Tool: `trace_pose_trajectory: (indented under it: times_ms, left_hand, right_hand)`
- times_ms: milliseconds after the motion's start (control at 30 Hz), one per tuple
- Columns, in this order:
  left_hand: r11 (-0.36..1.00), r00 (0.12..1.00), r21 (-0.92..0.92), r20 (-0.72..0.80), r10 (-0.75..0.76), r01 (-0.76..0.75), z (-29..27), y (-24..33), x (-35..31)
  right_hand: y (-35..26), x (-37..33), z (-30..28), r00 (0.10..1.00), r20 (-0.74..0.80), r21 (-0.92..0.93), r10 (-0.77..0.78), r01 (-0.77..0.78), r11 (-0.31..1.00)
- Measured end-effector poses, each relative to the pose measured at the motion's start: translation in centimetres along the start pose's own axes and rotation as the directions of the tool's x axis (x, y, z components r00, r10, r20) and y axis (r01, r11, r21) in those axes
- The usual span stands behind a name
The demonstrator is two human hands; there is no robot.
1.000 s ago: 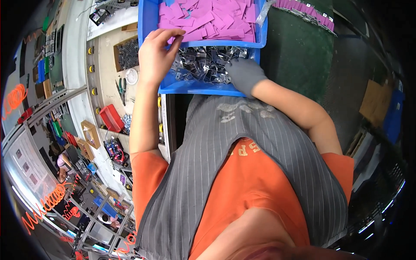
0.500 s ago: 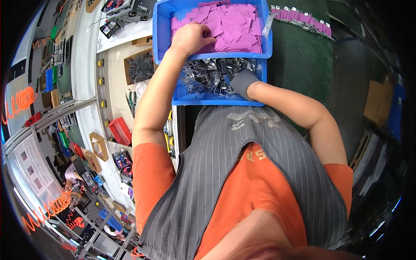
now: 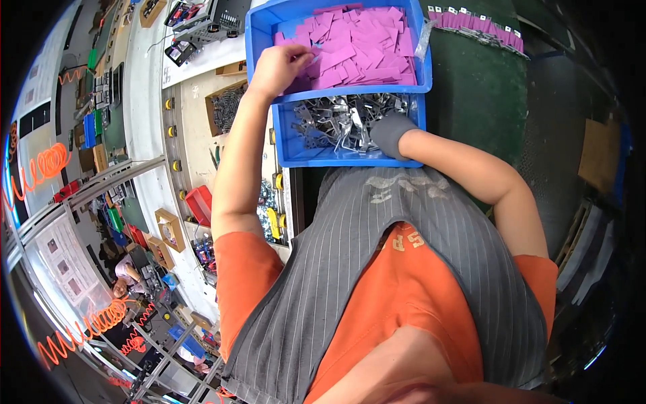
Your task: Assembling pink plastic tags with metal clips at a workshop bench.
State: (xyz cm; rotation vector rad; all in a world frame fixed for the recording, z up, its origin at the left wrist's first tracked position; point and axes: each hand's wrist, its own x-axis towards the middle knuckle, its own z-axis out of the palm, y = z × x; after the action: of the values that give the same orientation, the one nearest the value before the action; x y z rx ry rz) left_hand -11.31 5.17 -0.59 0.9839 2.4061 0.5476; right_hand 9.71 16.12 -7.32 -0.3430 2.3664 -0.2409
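My bare left hand (image 3: 277,71) is over the left side of a blue bin (image 3: 259,50) filled with thin purple rectangular pieces (image 3: 356,50). Its thumb and fingers come together in a pinch at the edge of the pile, and whatever is between them is too small to make out. My right hand (image 3: 393,135), in a dark grey glove, reaches into the nearer blue bin (image 3: 316,161) among bent metal brackets (image 3: 336,121). Its fingertips point down into the brackets and are hidden, so their grip does not show. Shiny brackets lie right beside them.
On the green surface at the far right lies a row of metal parts with purple pieces (image 3: 478,27). Left of the bins runs a workbench with a box of dark parts (image 3: 229,108) and a red bin (image 3: 200,205). Another person (image 3: 126,273) is at the lower left.
My left hand has drawn back to the left across the purple pieces, its thumb and fingers closer together. My right hand stays in the bracket bin. The whole view has shifted slightly.
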Motion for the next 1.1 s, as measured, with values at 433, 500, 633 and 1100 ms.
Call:
trace_pose_trajectory:
  times_ms: [433,500,633,1100]
  left_hand:
    - [0.438,0.999,-0.899,-0.009,-0.048,0.013,1.8,2.0,-7.6]
    - [0.426,1.000,-0.905,-0.021,-0.005,-0.017,2.6,2.0,-8.3]
    - [0.442,0.999,-0.897,-0.035,-0.036,-0.016,4.1,2.7,-9.6]
    - [0.866,0.910,-0.297,-0.238,0.340,-0.402,4.5,5.8,-11.2]
  right_hand:
    - [1.2,-4.9,0.8,0.900,-0.434,0.321,0.028,0.126,0.939]
    - [1.5,-4.7,0.6,0.906,-0.424,0.319,0.024,0.124,0.940]
    - [2.2,-6.3,-1.4,0.902,-0.419,0.230,0.108,-0.010,0.973]
    - [2.8,-14.7,-5.6,0.574,-0.816,0.431,-0.059,0.675,0.599]
